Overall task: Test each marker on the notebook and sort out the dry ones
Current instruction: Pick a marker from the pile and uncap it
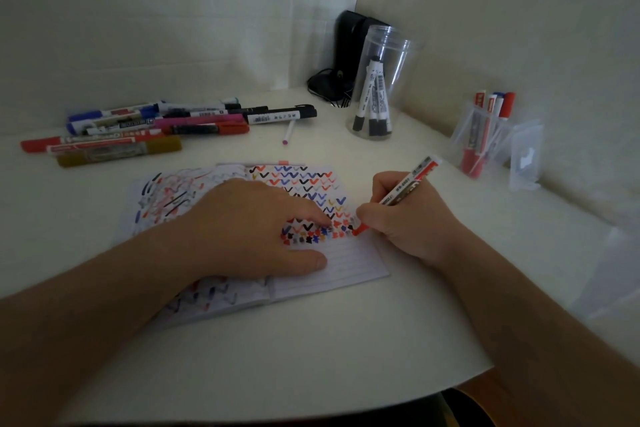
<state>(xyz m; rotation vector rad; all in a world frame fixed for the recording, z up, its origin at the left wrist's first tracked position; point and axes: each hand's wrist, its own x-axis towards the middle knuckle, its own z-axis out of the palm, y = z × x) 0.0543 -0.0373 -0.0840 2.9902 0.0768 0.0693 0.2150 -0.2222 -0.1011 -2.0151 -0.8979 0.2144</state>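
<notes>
Red ink tips the marker [398, 196] that the right hand [405, 218] grips like a pen, fingers curled round its white barrel, the nib touching the right-hand page of the notebook [346, 260] at the end of a row of coloured blots. That notebook lies open on the white table [311, 350], its pages crowded with red, blue and black ticks and scribbles. On it the left hand [256, 222] lies flat with fingers straight, pressing the pages down, the forefinger reaching toward the nib. Beyond the notebook's far left corner lies a loose pile of markers [152, 128], red, blue, pink, black and ochre, with a thin white pen [288, 132] just to its right. Beyond the far right corner stands a clear jar [379, 80] holding black-capped markers, a black device [349, 45] behind it. Right of the notebook, a clear holder [481, 135] keeps red and blue markers upright.
</notes>
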